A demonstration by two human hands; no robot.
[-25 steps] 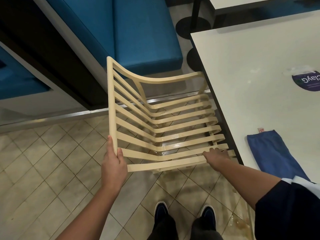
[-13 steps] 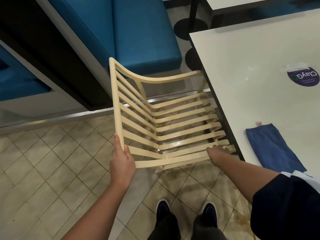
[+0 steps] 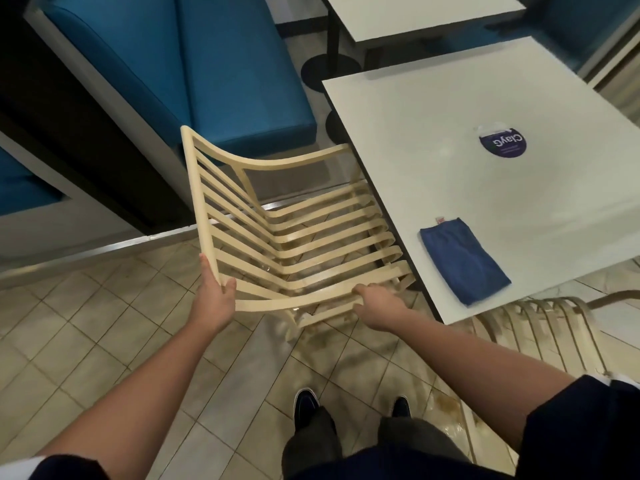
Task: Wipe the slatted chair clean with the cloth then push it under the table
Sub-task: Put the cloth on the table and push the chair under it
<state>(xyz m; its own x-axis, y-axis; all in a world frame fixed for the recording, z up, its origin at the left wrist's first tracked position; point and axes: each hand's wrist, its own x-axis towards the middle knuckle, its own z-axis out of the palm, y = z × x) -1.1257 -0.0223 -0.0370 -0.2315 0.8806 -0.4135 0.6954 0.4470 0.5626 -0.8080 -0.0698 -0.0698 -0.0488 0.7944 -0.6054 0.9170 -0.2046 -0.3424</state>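
Cloth (image 3: 464, 263) lies on the table (image 3: 485, 188), wiping seemingly done; left hand (image 3: 213, 299) and right hand (image 3: 375, 301) curl their fingers round the chair (image 3: 294, 244) at the table's edge, push unfinished

White worktop (image 3: 485, 209) filling the right of the frame. Lying flat near its lower edge, a folded blue cloth (image 3: 464, 263); well apart, toward the upper right, a round purple sticker (image 3: 503, 144). Below and left, beige tiled floor (image 3: 86, 323), wet and stained at lower right. On those tiles: slatted chair (image 3: 294, 244) at centre, tucked against the worktop's left edge, and two dark shoes (image 3: 306, 405) at the bottom.
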